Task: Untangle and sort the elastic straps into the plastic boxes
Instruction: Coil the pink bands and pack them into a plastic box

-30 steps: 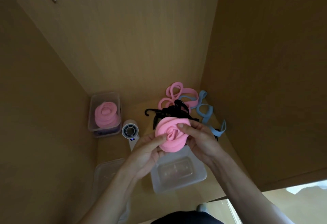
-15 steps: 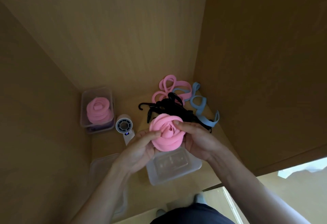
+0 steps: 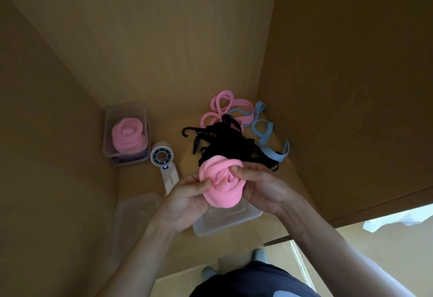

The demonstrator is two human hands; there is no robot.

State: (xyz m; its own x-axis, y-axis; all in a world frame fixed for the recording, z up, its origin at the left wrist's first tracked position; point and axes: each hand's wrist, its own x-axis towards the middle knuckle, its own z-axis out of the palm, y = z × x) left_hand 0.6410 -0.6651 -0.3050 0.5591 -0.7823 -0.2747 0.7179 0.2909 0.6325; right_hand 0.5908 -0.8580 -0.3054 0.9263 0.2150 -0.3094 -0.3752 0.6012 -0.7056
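A coiled pink strap (image 3: 221, 184) is held in the air between both hands. My left hand (image 3: 185, 203) grips its left side, thumb on top. My right hand (image 3: 262, 188) grips its right side, thumb pressed into the coil's centre. Just below it stands an empty clear plastic box (image 3: 248, 217). At the back left, another clear box (image 3: 110, 132) holds a rolled pink strap (image 3: 127, 136). Behind the hands lies a tangle of black straps (image 3: 225, 142), with loose pink straps (image 3: 222, 105) and blue straps (image 3: 264, 132) beyond it.
A white handheld fan (image 3: 164, 163) lies between the two boxes. A clear lid or shallow box (image 3: 133, 212) sits at the front left. Wooden walls close in the shelf on the left, back and right. The shelf's front edge runs below the hands.
The view has tilted down a little. Both hands keep the pink coil, and my right thumb has pressed further into its centre.
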